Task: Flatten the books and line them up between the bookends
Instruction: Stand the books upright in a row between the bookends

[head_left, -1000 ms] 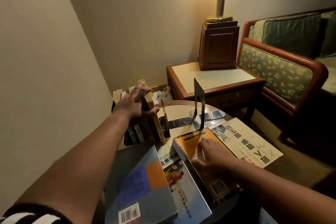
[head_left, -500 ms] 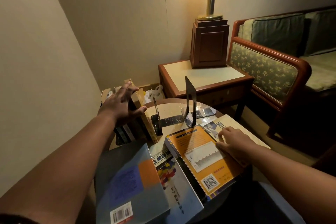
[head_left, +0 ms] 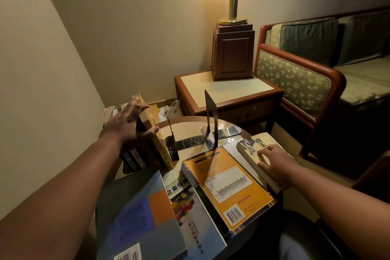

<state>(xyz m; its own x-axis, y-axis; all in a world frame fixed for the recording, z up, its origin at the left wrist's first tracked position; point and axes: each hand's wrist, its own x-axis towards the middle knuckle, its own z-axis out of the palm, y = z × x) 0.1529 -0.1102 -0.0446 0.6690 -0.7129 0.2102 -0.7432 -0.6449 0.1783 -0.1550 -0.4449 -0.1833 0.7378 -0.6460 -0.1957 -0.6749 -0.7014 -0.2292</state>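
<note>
A person at a small round dark counter (head_left: 111, 188) sorts a scatter of books under dim lamplight. The left hand (head_left: 128, 126), its grip released and fingers spread, rests across the tops of a row of upright books (head_left: 145, 154) at the far left, thumb against the outermost tan volume (head_left: 152, 122), apparently to steady the leaning row. The right hand (head_left: 274, 160) has fingers curled down on a thick cream paperback (head_left: 251, 152) at the counter's right edge; its grip seems to be grasping that book at the near end, though the thumb is hidden. This looks like the next volume to be stood up. Two black metal bookends stand at the far side: a shorter bookend (head_left: 173, 139) just right of the upright row, and a taller bookend (head_left: 211, 120) a little farther right, with no book yet between them. The row sits outside that gap, so it may need shifting. Between the hands, an orange-covered book (head_left: 228, 183) lies flat directly in front of the taller bookend, partly over a white and blue book (head_left: 200, 217), with a grey-blue book bearing an orange square (head_left: 143, 213) nearest the viewer; these crowd the path to the gap. Behind stand a wooden side table (head_left: 249, 88) carrying a lamp with a brass stem and wooden base (head_left: 233, 53), a green upholstered sofa with a red wooden frame (head_left: 295, 82), and a white plastic bag (head_left: 171, 110) on the floor.
</note>
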